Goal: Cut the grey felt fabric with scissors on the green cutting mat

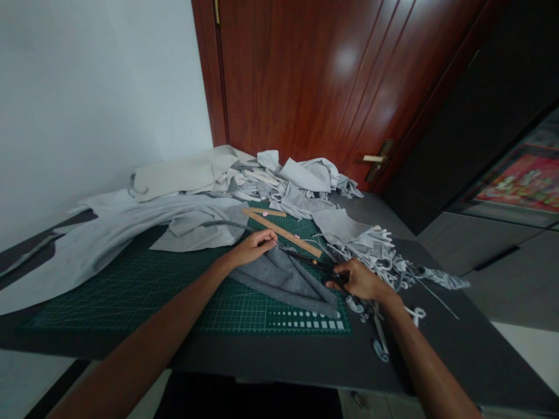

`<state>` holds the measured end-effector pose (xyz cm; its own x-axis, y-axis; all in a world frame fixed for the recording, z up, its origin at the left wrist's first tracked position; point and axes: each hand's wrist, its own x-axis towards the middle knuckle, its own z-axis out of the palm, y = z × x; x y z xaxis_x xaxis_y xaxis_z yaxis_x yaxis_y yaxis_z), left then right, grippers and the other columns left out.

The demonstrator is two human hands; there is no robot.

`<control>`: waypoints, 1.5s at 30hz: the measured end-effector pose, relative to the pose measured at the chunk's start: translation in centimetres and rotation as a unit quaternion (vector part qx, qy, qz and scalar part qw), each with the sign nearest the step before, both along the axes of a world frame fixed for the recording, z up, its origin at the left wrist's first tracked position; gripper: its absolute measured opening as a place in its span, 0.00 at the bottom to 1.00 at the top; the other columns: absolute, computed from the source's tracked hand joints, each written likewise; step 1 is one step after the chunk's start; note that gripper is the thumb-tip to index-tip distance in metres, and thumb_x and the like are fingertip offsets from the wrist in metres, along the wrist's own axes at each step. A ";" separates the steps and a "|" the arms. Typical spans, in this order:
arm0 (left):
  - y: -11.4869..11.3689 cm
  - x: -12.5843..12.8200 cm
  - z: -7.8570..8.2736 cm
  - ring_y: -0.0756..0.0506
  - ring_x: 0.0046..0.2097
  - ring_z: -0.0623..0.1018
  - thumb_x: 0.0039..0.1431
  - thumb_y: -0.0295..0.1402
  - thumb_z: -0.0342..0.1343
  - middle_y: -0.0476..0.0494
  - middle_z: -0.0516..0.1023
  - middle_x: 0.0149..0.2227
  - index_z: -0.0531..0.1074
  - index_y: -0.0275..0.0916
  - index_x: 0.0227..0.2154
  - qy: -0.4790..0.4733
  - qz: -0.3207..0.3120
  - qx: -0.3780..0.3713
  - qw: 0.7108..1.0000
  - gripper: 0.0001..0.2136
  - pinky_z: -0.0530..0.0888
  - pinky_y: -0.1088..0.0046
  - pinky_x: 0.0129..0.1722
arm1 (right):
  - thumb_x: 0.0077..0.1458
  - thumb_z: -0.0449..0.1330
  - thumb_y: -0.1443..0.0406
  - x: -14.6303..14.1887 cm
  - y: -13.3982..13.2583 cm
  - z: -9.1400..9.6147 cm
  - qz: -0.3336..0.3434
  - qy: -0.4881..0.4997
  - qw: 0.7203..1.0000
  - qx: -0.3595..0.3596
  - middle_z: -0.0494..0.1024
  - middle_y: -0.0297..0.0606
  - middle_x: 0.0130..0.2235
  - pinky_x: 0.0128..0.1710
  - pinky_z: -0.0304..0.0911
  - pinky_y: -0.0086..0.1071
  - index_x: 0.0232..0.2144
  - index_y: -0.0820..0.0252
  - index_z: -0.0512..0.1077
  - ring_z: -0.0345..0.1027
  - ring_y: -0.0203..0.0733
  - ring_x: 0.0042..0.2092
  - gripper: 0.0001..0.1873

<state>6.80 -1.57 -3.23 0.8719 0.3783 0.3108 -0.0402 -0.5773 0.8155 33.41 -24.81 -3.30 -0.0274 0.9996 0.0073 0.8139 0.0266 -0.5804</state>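
A dark grey piece of fabric (288, 280) lies in folds on a green cutting mat (174, 297). My left hand (255, 245) is closed, pinching the fabric's upper edge, where a narrow dark strip trails off to the left. In my right hand (354, 279) is a pair of black scissors (322, 266), fingers wrapped round the handles. The blades point left along the fabric's top edge towards my left fingertips. Whether the blades are parted is too small to tell. Just beyond the scissors lies a wooden ruler (283, 234), slanting across the mat.
Light grey cloth (117, 227) spreads over the mat's left side. Fabric scraps (305, 186) heap up at the back by a wooden door (301, 81), and thin offcuts (388, 256) pile on the right. A second pair of scissors (379, 337) rests near my right forearm.
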 end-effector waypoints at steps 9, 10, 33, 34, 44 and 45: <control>0.1 0.1 -0.2 0.50 0.32 0.66 0.66 0.38 0.51 0.52 0.66 0.30 0.67 0.37 0.35 0.002 -0.012 -0.003 1.000 0.09 0.62 0.74 0.34 | 0.55 0.62 0.48 -0.2 0.1 -0.2 0.005 0.002 1.000 0.000 0.54 0.27 0.21 0.23 0.43 0.28 0.18 0.59 0.59 0.49 0.32 0.25 0.27; 0.1 0.1 -0.2 0.50 0.32 0.66 0.65 0.38 0.51 0.52 0.66 0.30 0.67 0.37 0.35 0.004 -0.013 -0.003 1.000 0.09 0.62 0.74 0.34 | 0.55 0.62 0.48 -0.2 0.1 -0.2 0.004 0.002 1.000 -0.001 0.54 0.26 0.21 0.23 0.43 0.28 0.18 0.59 0.59 0.49 0.32 0.25 0.27; 0.0 0.2 -0.3 0.49 0.34 0.70 0.61 0.37 0.53 0.50 0.69 0.31 0.66 0.38 0.31 -0.009 -0.015 -0.021 1.000 0.08 0.66 0.73 0.36 | 0.56 0.61 0.46 -0.3 0.2 -0.3 0.009 -0.003 1.000 0.006 0.57 0.28 0.21 0.24 0.45 0.28 0.19 0.59 0.60 0.52 0.33 0.25 0.27; 0.0 0.1 -0.2 0.49 0.34 0.70 0.61 0.37 0.53 0.50 0.70 0.31 0.66 0.38 0.31 -0.010 -0.016 -0.021 1.000 0.08 0.66 0.73 0.36 | 0.56 0.61 0.47 -0.4 0.2 -0.3 0.008 -0.006 1.000 0.007 0.57 0.28 0.21 0.24 0.45 0.29 0.19 0.59 0.60 0.52 0.33 0.25 0.27; -0.2 0.2 0.2 0.48 0.35 0.70 0.60 0.37 0.53 0.50 0.69 0.31 0.66 0.38 0.30 -0.006 -0.012 -0.019 1.000 0.09 0.66 0.73 0.37 | 0.56 0.60 0.46 -0.3 0.3 -0.5 0.016 -0.013 0.999 0.025 0.55 0.27 0.21 0.24 0.45 0.29 0.18 0.59 0.58 0.50 0.33 0.25 0.28; -0.2 0.2 0.2 0.48 0.34 0.70 0.60 0.37 0.54 0.50 0.69 0.31 0.66 0.38 0.30 -0.007 -0.011 -0.019 1.000 0.09 0.66 0.73 0.36 | 0.56 0.61 0.46 -0.3 0.3 -0.5 0.015 -0.015 0.999 0.027 0.55 0.27 0.21 0.24 0.45 0.29 0.18 0.59 0.59 0.50 0.33 0.25 0.28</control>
<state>6.97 -1.77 -3.06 0.8761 0.3704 0.3086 -0.0641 -0.5450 0.8360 33.14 -24.49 -3.82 -0.0591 0.9964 0.0605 0.8291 0.0828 -0.5529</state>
